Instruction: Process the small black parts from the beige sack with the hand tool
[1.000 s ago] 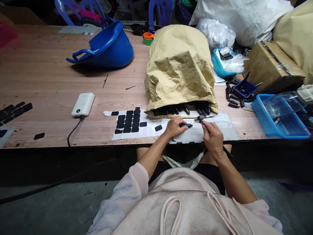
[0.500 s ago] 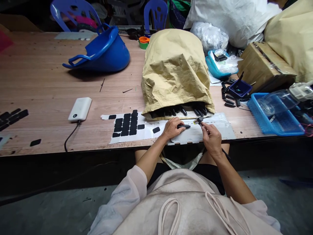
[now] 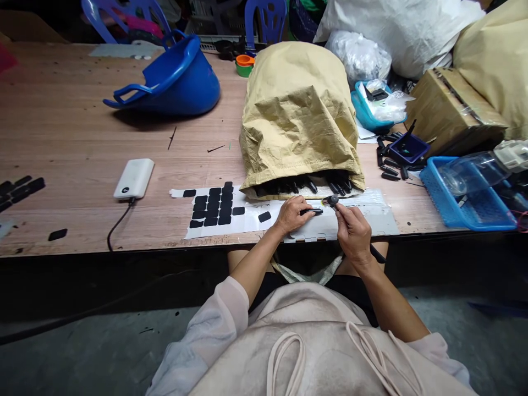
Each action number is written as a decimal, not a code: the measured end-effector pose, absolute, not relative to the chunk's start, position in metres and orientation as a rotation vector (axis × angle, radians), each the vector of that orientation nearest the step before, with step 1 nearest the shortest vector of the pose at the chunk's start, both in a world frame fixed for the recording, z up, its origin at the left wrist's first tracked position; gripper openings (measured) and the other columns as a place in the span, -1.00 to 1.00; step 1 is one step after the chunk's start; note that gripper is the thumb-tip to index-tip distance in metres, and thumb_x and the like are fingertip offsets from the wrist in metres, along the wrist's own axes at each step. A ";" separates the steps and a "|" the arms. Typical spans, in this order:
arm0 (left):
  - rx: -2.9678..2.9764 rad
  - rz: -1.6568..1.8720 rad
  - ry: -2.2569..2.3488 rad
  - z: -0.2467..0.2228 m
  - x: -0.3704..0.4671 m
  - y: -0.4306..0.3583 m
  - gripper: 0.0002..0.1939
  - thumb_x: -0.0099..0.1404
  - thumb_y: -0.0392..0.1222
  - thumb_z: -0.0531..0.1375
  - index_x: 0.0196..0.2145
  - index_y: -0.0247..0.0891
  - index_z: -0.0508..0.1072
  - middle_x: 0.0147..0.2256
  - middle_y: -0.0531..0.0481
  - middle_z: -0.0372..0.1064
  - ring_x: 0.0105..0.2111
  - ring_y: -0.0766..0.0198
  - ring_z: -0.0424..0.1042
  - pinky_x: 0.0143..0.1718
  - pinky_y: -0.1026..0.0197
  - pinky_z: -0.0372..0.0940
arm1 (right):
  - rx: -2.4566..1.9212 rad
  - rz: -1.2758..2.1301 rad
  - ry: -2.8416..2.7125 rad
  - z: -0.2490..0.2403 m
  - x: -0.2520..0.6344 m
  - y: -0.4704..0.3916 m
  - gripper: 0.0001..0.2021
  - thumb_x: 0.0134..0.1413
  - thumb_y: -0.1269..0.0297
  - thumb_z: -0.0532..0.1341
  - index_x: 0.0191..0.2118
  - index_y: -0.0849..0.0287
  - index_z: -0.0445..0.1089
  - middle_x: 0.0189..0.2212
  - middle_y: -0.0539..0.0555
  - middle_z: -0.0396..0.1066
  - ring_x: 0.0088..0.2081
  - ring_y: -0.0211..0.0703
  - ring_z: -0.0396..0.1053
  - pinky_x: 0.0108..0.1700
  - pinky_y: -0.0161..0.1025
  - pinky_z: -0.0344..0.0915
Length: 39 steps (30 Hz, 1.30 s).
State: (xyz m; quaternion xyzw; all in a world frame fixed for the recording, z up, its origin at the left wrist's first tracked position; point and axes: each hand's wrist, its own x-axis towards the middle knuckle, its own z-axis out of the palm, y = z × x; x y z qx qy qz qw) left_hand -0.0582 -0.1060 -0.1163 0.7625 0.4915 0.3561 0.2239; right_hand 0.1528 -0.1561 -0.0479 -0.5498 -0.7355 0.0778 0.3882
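Note:
My left hand (image 3: pixel 292 215) rests on the white and grey sheet at the table's front edge. Its fingers are closed on a slim black piece (image 3: pixel 315 211), which points to the right. A small hammer (image 3: pixel 331 201) is in my right hand (image 3: pixel 353 231), with its dark head just above and right of the black piece and its black handle coming out below the wrist. Whether head and piece touch, I cannot tell. Behind both hands lies a tan sack (image 3: pixel 301 115), its mouth towards me, full of slim black parts (image 3: pixel 303 185).
Black rounded stickers (image 3: pixel 213 206) lie in rows on a white sheet at left. Further left is a white power bank (image 3: pixel 134 179) with a cable. A blue tub (image 3: pixel 181 82) lies tilted behind. Right stand a blue basket (image 3: pixel 474 214), a purple tray (image 3: pixel 408 148) and a cardboard box (image 3: pixel 457 113).
The hammer head has shifted slightly left and turned in my right hand. My left hand keeps its hold on the black piece. The whole view has tilted a little.

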 end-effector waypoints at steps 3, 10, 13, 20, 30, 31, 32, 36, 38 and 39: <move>2.110 0.989 1.343 -0.116 -0.058 -0.107 -0.88 0.33 -0.18 0.38 -0.18 -0.17 0.72 -0.31 -0.04 0.46 -0.23 0.16 0.45 -0.12 0.10 0.36 | -1.400 0.101 -1.906 -0.061 0.152 -0.159 -0.65 0.48 0.21 0.09 0.14 0.03 0.58 -0.21 0.12 0.55 -0.18 -0.13 0.51 -0.15 -0.25 0.38; 2.099 0.992 1.349 -0.116 -0.056 -0.107 -0.91 0.34 -0.19 0.37 -0.22 -0.15 0.72 -0.32 -0.03 0.45 -0.24 0.18 0.44 -0.11 0.11 0.36 | -1.375 -0.075 -2.019 -0.084 0.158 -0.157 -0.69 0.46 0.30 0.14 0.13 0.04 0.58 -0.24 0.05 0.56 -0.27 -0.24 0.50 -0.31 -0.34 0.30; 2.103 0.982 1.362 -0.116 -0.056 -0.107 -0.91 0.35 -0.19 0.36 -0.23 -0.14 0.71 -0.33 -0.03 0.44 -0.23 0.17 0.44 -0.10 0.10 0.36 | -1.320 -0.074 -1.934 -0.076 0.161 -0.155 -0.69 0.47 0.29 0.12 0.13 0.06 0.57 -0.22 0.07 0.56 -0.21 -0.21 0.51 -0.21 -0.32 0.36; 2.129 0.921 1.422 -0.109 -0.055 -0.110 -0.85 0.27 -0.16 0.41 -0.20 -0.20 0.67 -0.29 -0.06 0.46 -0.17 0.11 0.46 -0.03 0.06 0.38 | -1.492 -0.246 -1.866 -0.080 0.201 -0.135 -0.70 0.45 0.22 0.15 0.08 0.07 0.60 -0.24 0.08 0.55 -0.24 -0.17 0.46 -0.28 -0.26 0.27; 2.086 0.882 1.430 -0.108 -0.058 -0.109 -0.79 0.18 -0.26 0.42 -0.18 -0.18 0.66 -0.27 -0.03 0.45 -0.15 0.10 0.46 0.00 0.05 0.38 | -1.409 -0.340 -2.107 -0.105 0.232 -0.112 -0.72 0.42 0.28 0.15 -0.01 0.06 0.63 -0.31 0.10 0.52 -0.27 -0.09 0.33 -0.18 -0.17 0.24; 2.073 0.886 1.429 -0.109 -0.058 -0.108 -0.80 0.18 -0.26 0.42 -0.20 -0.18 0.66 -0.27 -0.03 0.45 -0.16 0.11 0.46 -0.01 0.06 0.38 | -1.398 -0.330 -2.083 -0.104 0.227 -0.114 -0.72 0.43 0.28 0.14 0.01 0.07 0.62 -0.30 0.10 0.52 -0.26 -0.09 0.35 -0.18 -0.18 0.26; 2.062 0.889 1.430 -0.109 -0.058 -0.107 -0.81 0.18 -0.26 0.43 -0.21 -0.18 0.66 -0.28 -0.02 0.45 -0.17 0.12 0.46 -0.02 0.06 0.38 | -1.389 -0.310 -2.057 -0.102 0.221 -0.117 -0.71 0.44 0.28 0.13 0.04 0.07 0.61 -0.29 0.10 0.53 -0.24 -0.10 0.38 -0.17 -0.19 0.28; 2.032 0.886 1.447 -0.110 -0.059 -0.106 -0.82 0.16 -0.25 0.47 -0.24 -0.18 0.66 -0.30 -0.01 0.45 -0.19 0.13 0.45 -0.06 0.08 0.37 | -1.352 -0.110 -2.009 -0.087 0.192 -0.128 -0.68 0.47 0.27 0.11 0.15 0.03 0.54 -0.18 0.09 0.55 -0.16 -0.15 0.48 -0.13 -0.26 0.35; 2.015 0.889 1.453 -0.109 -0.059 -0.107 -0.81 0.16 -0.25 0.47 -0.23 -0.18 0.66 -0.29 -0.01 0.46 -0.18 0.13 0.45 -0.06 0.09 0.36 | -1.301 0.000 -2.026 -0.079 0.176 -0.133 -0.68 0.47 0.27 0.11 0.15 0.02 0.54 -0.16 0.08 0.56 -0.16 -0.17 0.51 -0.14 -0.28 0.38; 2.007 0.889 1.454 -0.109 -0.059 -0.107 -0.81 0.17 -0.26 0.47 -0.23 -0.18 0.66 -0.29 -0.01 0.46 -0.18 0.14 0.45 -0.06 0.09 0.35 | -1.271 0.042 -2.034 -0.076 0.169 -0.135 -0.69 0.47 0.28 0.12 0.15 0.02 0.54 -0.16 0.08 0.56 -0.16 -0.18 0.51 -0.14 -0.29 0.38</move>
